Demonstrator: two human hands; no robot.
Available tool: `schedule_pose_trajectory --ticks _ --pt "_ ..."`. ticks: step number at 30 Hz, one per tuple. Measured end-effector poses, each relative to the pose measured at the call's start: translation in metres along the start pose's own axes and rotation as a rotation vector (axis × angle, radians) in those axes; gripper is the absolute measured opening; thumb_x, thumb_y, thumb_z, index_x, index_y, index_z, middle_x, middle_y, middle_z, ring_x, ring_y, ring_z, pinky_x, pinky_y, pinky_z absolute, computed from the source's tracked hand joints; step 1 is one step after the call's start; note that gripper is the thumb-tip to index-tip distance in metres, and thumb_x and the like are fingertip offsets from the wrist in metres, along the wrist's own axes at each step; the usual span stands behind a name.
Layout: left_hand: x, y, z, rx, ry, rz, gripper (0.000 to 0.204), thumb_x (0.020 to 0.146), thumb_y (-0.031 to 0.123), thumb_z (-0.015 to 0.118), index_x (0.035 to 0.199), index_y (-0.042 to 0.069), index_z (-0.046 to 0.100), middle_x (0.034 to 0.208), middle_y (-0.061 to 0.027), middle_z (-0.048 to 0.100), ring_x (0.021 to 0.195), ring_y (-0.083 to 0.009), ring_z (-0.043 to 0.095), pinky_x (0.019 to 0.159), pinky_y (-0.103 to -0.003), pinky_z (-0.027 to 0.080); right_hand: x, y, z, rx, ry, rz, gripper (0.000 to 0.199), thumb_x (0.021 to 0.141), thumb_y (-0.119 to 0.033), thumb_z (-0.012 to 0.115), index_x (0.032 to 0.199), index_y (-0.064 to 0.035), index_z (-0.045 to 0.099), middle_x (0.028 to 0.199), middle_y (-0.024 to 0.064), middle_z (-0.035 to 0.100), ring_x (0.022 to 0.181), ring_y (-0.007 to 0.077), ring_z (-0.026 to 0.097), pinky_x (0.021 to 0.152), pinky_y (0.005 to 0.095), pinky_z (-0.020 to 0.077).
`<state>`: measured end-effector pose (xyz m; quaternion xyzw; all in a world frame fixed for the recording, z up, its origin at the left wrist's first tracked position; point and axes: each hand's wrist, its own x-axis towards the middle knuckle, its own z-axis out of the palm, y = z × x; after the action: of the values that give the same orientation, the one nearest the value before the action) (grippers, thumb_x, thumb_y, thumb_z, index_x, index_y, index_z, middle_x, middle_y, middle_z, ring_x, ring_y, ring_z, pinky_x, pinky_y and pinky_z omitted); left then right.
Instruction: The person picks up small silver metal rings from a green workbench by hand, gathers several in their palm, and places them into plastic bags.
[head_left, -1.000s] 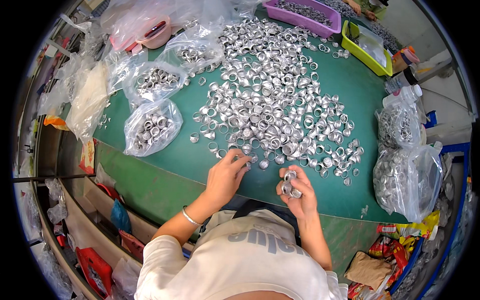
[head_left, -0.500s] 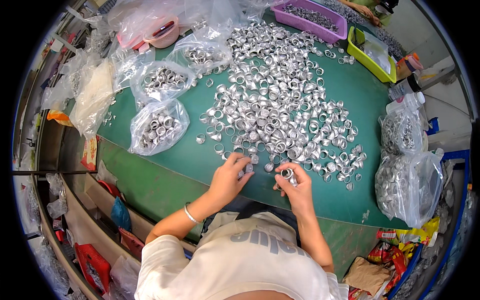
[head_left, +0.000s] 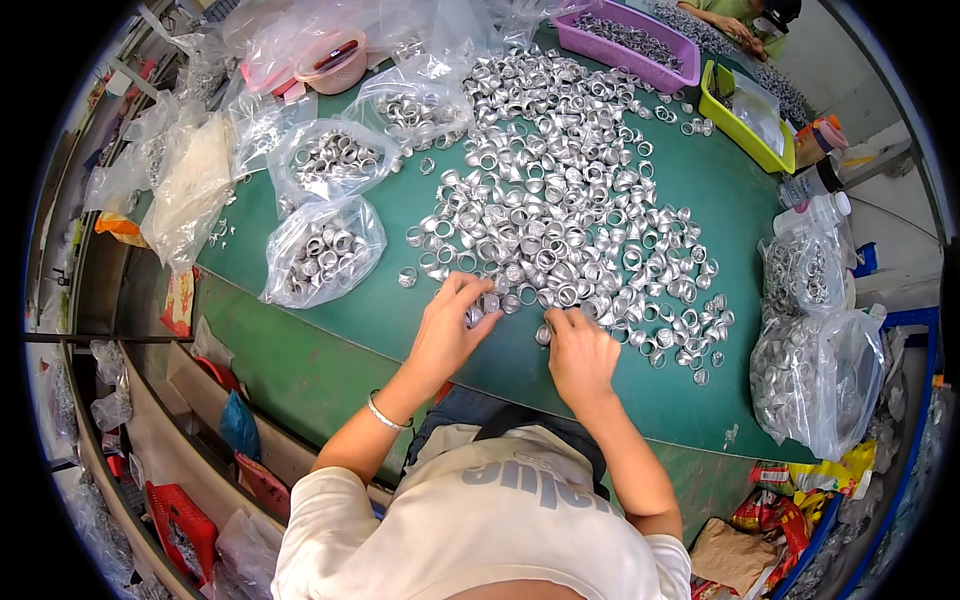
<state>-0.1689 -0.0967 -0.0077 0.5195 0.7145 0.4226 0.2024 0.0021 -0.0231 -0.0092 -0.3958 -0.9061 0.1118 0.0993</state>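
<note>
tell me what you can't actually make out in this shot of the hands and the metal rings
Head view only:
- Right hand: fingertips curl under its back at the pile of metal rings, so any ring it pinches is hidden.
- Left hand: fingertips cover the rings beneath; grip unclear.
- Single rings: too small to tell their detail.
- Purple tray: contents blurred by fisheye rim.
- Clear bags, right: contents a glare-blurred mass.

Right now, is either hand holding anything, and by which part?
Cannot tell for sure. The left hand has its fingertips on the near edge of the pile of silver rings; the right hand pinches one small ring, its grip point hidden.
</note>
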Motion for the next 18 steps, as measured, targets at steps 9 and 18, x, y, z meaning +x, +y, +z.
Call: schedule_pose_trajectory --ticks 9,18 --pt "0.023 -0.009 -0.006 -0.079 0.087 0.011 0.032 0.072 0.006 0.071 0.100 -0.001 0.058 0.102 -0.0099 0.059 0.085 -0.0241 0.063 0.063 -0.031 0.050 -0.002 -0.003 -0.001 -0.050 0.063 -0.047 0.024 0.067 -0.001 0.059 0.089 -0.0104 0.056 0.079 0.0061 0.056 0.070 0.0245 0.061 0.054 0.0361 0.0489" --pt "0.003 0.002 -0.001 -1.369 -0.283 -0.527 0.021 0.087 0.012 0.056 0.106 0.003 0.052 0.096 -0.0100 0.060 0.079 -0.0185 0.064 0.050 -0.020 0.049 0.002 0.017 -0.026 0.496 0.093 0.150 0.013 0.071 0.002 0.063 0.083 -0.0038 0.060 0.076 0.0063 0.064 0.063 0.0227 0.062 0.053 0.0329 0.0461"
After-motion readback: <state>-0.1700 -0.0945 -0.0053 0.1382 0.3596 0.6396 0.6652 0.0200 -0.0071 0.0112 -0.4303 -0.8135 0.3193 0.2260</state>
